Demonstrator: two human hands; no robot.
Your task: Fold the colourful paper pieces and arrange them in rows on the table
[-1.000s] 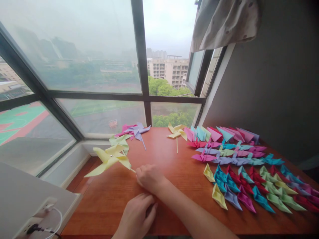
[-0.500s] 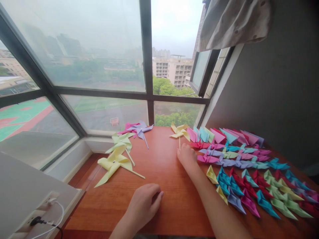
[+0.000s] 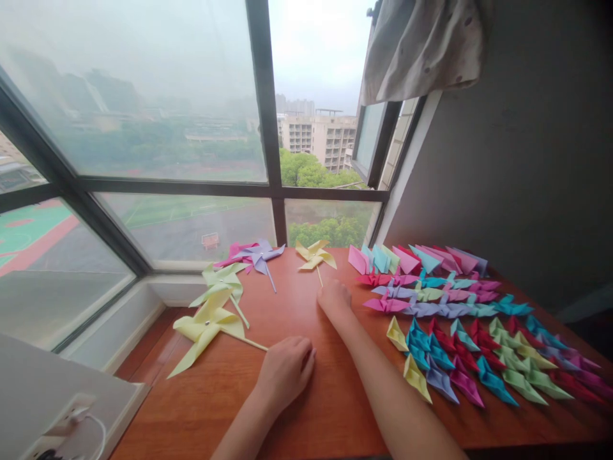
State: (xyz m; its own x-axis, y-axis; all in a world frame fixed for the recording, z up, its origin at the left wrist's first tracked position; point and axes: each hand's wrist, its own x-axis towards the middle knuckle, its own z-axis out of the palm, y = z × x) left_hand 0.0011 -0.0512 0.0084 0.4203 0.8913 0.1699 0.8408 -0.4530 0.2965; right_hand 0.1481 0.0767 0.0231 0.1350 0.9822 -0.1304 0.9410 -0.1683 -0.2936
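A small yellow pinwheel (image 3: 316,255) stands out at the back of the table, and my right hand (image 3: 335,299) is closed on the lower end of its stick. My left hand (image 3: 287,367) rests on the wood with its fingers curled; whether anything is inside is hidden. Just left of it lies a large yellow pinwheel (image 3: 208,324), its stick ending beside my knuckles. Behind that are a green pinwheel (image 3: 223,283), a purple pinwheel (image 3: 262,254) and a pink pinwheel (image 3: 237,253), the last two overlapping.
Rows of folded paper cranes (image 3: 431,310) and paper boats (image 3: 462,354) cover the right side of the brown table (image 3: 191,415). Folded paper pieces (image 3: 407,260) line its back right edge. Windows (image 3: 182,223) rise behind; a wall socket (image 3: 71,412) with cables is at lower left.
My right hand has moved left with the small yellow pinwheel, nearer the purple one. My left hand has shifted slightly forward, close to the large yellow pinwheel's stick. The view has turned slightly right.
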